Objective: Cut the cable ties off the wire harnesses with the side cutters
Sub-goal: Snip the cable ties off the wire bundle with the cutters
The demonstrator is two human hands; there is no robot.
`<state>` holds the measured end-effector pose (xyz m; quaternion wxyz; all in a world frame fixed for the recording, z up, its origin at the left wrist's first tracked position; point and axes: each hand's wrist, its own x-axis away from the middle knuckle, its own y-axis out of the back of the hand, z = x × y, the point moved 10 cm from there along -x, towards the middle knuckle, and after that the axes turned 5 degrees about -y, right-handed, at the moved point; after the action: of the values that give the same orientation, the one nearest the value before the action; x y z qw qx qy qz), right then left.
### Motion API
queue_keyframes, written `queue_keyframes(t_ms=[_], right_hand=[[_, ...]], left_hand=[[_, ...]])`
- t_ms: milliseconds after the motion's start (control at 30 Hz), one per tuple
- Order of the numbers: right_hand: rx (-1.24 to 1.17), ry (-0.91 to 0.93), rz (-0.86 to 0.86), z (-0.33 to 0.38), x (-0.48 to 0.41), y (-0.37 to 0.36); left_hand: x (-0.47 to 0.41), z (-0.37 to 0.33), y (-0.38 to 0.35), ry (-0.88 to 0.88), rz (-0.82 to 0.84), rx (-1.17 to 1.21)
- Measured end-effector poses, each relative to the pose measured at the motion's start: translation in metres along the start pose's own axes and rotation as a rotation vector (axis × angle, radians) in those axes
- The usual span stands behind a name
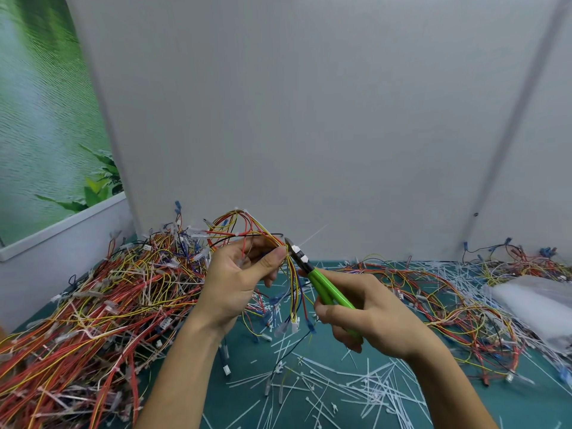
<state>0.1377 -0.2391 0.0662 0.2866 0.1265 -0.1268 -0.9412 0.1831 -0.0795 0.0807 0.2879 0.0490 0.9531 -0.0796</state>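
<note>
My left hand [240,278] pinches a wire harness [247,226] of red, yellow and black wires, lifted above the green mat. The harness loops up behind the hand and its connector ends hang down between my hands. My right hand [363,314] grips the green-handled side cutters [322,284]. Their jaws point up-left and sit at a white cable tie [298,249] on the harness, right beside my left thumb. The tie's thin tail sticks out up-right.
A big heap of tied harnesses [102,301] fills the left of the mat. Loose harnesses [458,311] lie on the right, next to a white plastic bag [535,301]. Several cut white ties [334,385] litter the green mat [328,345] in front. A white partition wall stands behind.
</note>
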Motion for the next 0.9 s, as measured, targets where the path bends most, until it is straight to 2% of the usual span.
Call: queue_keyframes(t_ms=[333, 667, 900], right_hand=[[0.04, 0.015, 0.042, -0.002, 0.003, 0.006], [0.01, -0.047, 0.017, -0.01, 0.003, 0.009], [0.063, -0.024, 0.088, -0.007, 0.006, 0.007]], left_hand=[[0.001, -0.001, -0.004, 0.003, 0.018, -0.023], [0.001, 0.001, -0.003, 0.015, 0.002, -0.011], [0.001, -0.003, -0.005, 0.0, 0.003, -0.007]])
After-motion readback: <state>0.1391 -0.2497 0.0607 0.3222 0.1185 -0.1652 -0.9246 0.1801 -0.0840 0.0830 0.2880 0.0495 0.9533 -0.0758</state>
